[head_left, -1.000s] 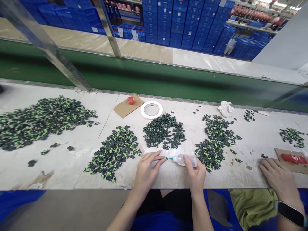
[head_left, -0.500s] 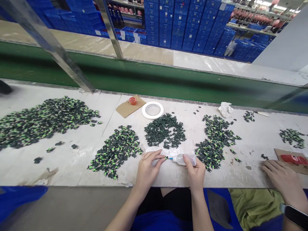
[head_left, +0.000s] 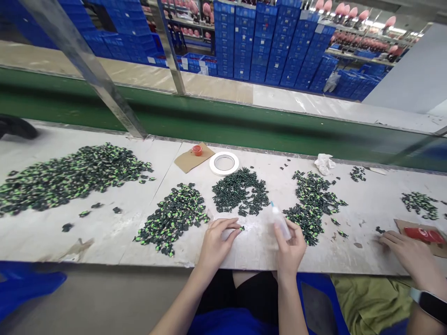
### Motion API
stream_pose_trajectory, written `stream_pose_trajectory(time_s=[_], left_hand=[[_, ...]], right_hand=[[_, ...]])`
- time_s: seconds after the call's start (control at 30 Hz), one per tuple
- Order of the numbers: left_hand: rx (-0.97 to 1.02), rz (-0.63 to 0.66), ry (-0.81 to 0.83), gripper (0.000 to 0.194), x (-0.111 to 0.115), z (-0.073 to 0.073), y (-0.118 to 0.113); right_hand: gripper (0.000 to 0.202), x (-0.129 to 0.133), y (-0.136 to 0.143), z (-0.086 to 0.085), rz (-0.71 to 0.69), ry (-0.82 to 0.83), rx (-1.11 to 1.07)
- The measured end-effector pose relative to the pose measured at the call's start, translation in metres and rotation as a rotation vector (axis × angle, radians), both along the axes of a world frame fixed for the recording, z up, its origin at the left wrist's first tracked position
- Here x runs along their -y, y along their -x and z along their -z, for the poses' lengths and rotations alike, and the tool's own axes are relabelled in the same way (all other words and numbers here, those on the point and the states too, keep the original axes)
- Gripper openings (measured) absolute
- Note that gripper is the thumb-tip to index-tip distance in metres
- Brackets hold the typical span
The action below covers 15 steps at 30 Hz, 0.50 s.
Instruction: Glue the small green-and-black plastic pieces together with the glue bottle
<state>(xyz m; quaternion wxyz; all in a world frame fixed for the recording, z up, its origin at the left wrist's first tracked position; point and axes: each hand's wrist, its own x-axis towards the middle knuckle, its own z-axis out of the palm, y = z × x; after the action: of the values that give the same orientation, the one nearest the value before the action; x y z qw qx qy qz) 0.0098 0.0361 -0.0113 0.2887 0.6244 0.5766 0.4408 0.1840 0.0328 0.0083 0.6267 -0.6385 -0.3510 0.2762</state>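
Between thumb and fingers, my left hand (head_left: 218, 239) pinches a small black-and-green piece (head_left: 241, 228) just above the table. My right hand (head_left: 291, 244) is closed round a clear squeeze bottle (head_left: 281, 222) with a blue tip, tilted upright and apart from the piece. Behind my hands lies a heap of small dark green parts (head_left: 230, 188). Left of my left hand is a pile of black-and-green pieces (head_left: 176, 216), and a similar pile (head_left: 307, 223) lies right of the bottle.
A roll of white tape (head_left: 224, 164) and a red-lidded tub (head_left: 197, 150) on cardboard (head_left: 186, 162) lie at the back. A large pile of pieces (head_left: 80, 174) spreads over the left. At right are crumpled tissue (head_left: 324, 164) and a co-worker's hand (head_left: 407, 249).
The bottle's tip has come away from the piece in my left hand. My right hand has turned the bottle upward and to the right. The view has shifted slightly.
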Motion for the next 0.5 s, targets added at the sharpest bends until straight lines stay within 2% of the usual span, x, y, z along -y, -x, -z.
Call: stream_pose_trajectory(time_s=[0.13,0.23,0.3,0.37,0.43,0.47,0.5], left_hand=[[-0.008,0.025,-0.04,0.018,-0.001,0.002,0.002],[-0.016,0.023,-0.099,0.017,-0.001,0.004,0.002],[-0.034,0.015,-0.138,0.015,-0.002,0.005,0.001],[-0.057,0.012,-0.162,0.012,-0.002,0.006,-0.001],[-0.072,0.017,-0.173,0.01,-0.002,0.006,-0.003],[-0.073,0.018,-0.177,0.009,-0.003,0.007,-0.004],[-0.071,0.018,-0.179,0.01,-0.003,0.007,-0.004]], right_hand=[[0.046,-0.013,0.002,0.001,0.013,-0.019,0.034],[0.053,-0.019,0.002,0.001,-0.028,0.028,0.043],[0.062,-0.017,0.002,0.0,-0.005,0.017,0.149],[0.063,-0.011,0.006,-0.002,0.112,-0.105,0.364],[0.042,-0.004,0.013,-0.006,0.149,-0.277,0.607],[0.025,-0.002,0.017,-0.008,0.081,-0.342,0.703],[0.009,-0.002,0.023,-0.01,-0.059,-0.366,0.774]])
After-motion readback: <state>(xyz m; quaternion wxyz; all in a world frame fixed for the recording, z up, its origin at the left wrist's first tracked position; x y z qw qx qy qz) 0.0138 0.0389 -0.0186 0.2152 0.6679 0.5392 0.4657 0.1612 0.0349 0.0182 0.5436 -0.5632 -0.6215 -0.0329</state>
